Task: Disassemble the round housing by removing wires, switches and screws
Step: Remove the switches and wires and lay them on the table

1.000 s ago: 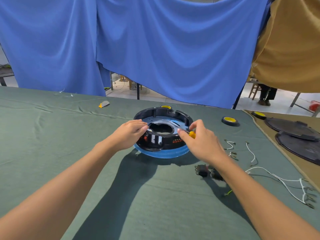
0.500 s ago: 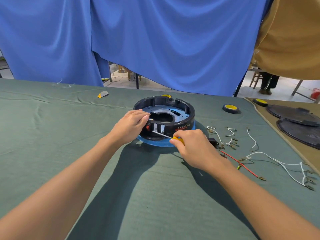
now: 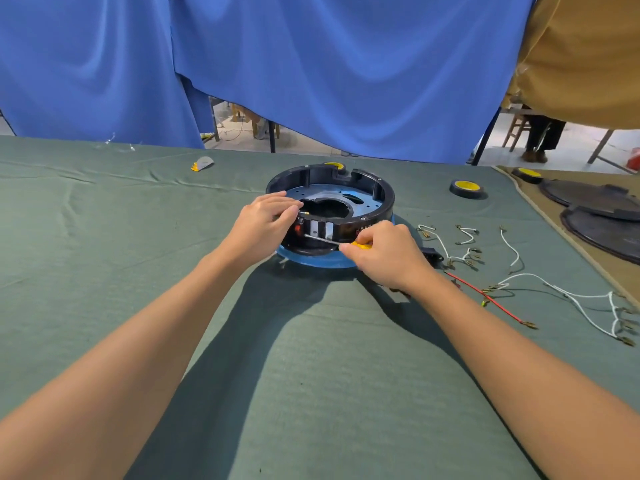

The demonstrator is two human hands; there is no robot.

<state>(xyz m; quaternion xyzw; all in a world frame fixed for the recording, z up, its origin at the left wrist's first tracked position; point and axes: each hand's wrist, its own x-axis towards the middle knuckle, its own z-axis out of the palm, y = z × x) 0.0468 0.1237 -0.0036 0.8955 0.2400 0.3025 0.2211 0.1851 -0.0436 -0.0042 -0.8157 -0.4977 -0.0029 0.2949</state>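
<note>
Green cloth-covered table [image 3: 104, 237], blue drapes [image 3: 346, 64] behind. The round housing [image 3: 386, 199] sits at centre; my left hand [image 3: 263, 226] grips its near rim, my right hand [image 3: 388, 254] pinches a yellow-handled screwdriver [image 3: 322, 239] against the front wall. Several wires [image 3: 512, 247] lie removed at right; screws probably remain.

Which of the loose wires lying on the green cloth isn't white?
The thin red wire, running diagonally by the right hand; the other loose wires are all white.
</note>
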